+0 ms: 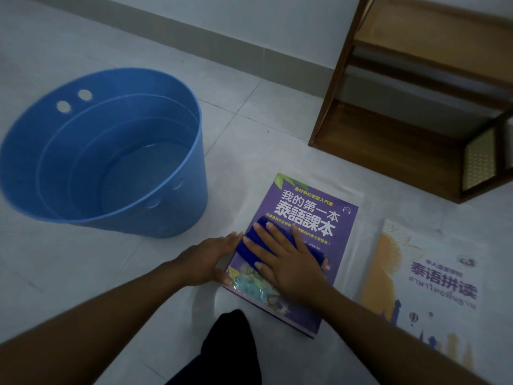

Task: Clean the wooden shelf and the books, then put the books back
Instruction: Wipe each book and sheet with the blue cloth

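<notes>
Right hand (pixel 288 262) presses blue cloth (pixel 248 255) onto purple book (pixel 313 218), left hand (pixel 205 259) alongside.

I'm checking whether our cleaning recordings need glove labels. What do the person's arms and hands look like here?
The left forearm and right forearm are bare to the frame's edge, no sleeve in view. The left hand and right hand are bare too: no gloves, and no ring, watch or bracelet shows, though the picture is dim.
</notes>
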Tool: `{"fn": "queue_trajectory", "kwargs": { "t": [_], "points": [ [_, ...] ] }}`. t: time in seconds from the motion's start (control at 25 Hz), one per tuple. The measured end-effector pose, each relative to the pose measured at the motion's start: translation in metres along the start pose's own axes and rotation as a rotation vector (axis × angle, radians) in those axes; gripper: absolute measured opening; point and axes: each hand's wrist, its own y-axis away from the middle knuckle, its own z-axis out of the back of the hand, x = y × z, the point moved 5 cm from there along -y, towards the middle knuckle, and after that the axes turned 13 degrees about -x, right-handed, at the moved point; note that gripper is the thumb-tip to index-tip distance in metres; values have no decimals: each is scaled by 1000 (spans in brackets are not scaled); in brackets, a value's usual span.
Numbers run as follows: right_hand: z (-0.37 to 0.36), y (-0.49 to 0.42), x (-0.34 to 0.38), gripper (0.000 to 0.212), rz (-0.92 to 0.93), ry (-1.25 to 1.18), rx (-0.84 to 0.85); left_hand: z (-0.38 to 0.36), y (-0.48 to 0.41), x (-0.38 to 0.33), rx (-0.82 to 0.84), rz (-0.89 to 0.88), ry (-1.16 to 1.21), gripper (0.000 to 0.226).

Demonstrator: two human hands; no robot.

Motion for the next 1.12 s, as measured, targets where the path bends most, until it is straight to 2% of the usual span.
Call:
{"fn": "queue_trajectory", "kwargs": {
  "t": [0.2, 0.28, 0.36, 0.48, 0.56, 0.72, 0.8, 0.92, 1.0, 1.12],
  "points": [
    [-1, -53, -53, 64, -209, -6, 95, 3, 0, -9, 35, -5, -73, 106],
    [5, -63, -73, 60, -269, -14, 90, 3, 1, -13, 52, 1, -120, 106],
    [8, -61, -93, 54, -388, -58, 108, 6, 3, -17, 55, 8, -161, 105],
    [12, -40, -104, 57, -581, -94, 93, 8, 4, -21, 75, 25, -198, 104],
    [14, -22, -92, 63, -580, -57, 56, 10, 4, -23, 85, 28, -208, 103],
    [19, 5, -91, 69, -410, 7, 90, 9, 4, -25, 100, 42, -218, 104],
    [23, 6, -109, 63, -466, -32, 96, 5, 4, -29, 120, 79, -119, 97],
    [21, 4, -120, 52, -620, -33, 73, 5, 0, -39, 13, 215, 152, 62],
    [19, 0, -115, 52, -632, -23, 60, 5, -4, -46, -117, 271, 212, 65],
    [26, -3, -119, 50, -642, -96, 40, 2, -7, -55, -232, 338, 91, 63]
  ]
}}
